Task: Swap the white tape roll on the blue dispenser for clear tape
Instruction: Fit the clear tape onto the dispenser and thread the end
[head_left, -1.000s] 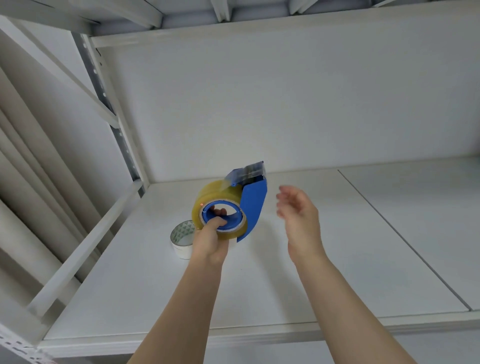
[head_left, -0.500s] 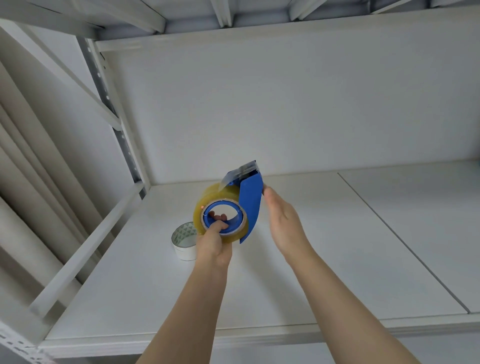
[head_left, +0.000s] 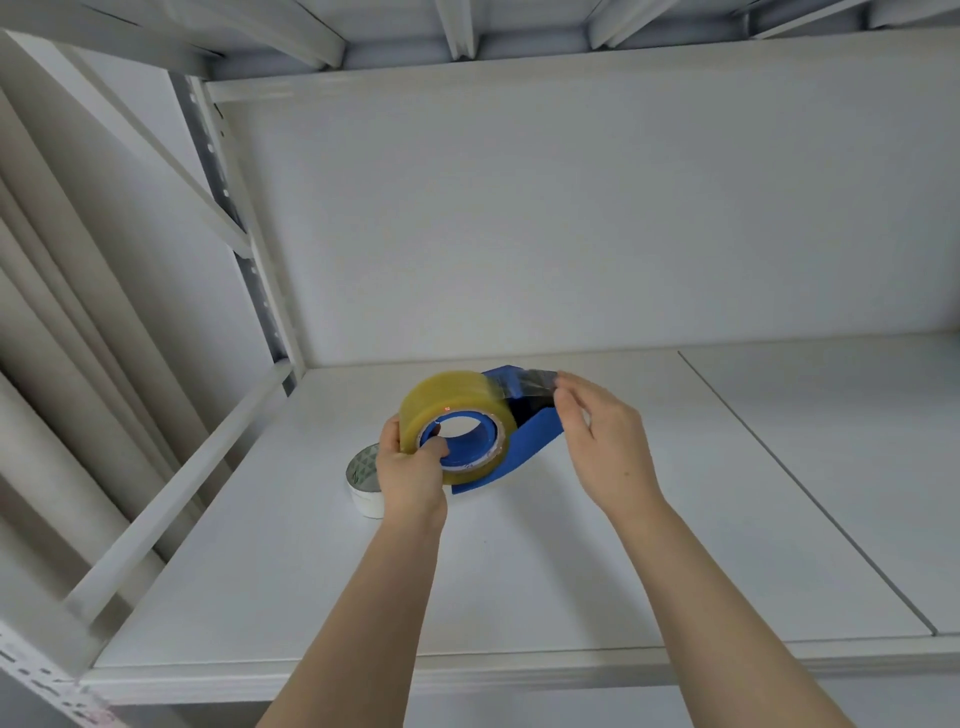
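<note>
While I watch from the head view, the white shelf (head_left: 571, 561) carries everything, which keeps both hands free above it. My left hand (head_left: 410, 478) is closed on the clear tape roll (head_left: 447, 410), thumb hooked into the blue hub, and I judge that this steadies the blue dispenser (head_left: 535, 441) while the loose end is led forward. My right hand (head_left: 597, 436) pinches the free end of the tape (head_left: 535, 378) at the far right tip of the dispenser, apparently threading it over the cutter. Just left of my left hand, partly hidden behind it, the white tape roll (head_left: 363, 483) stands on the shelf, already off the dispenser. Its inner core shows a green printed pattern, too small to read.
</note>
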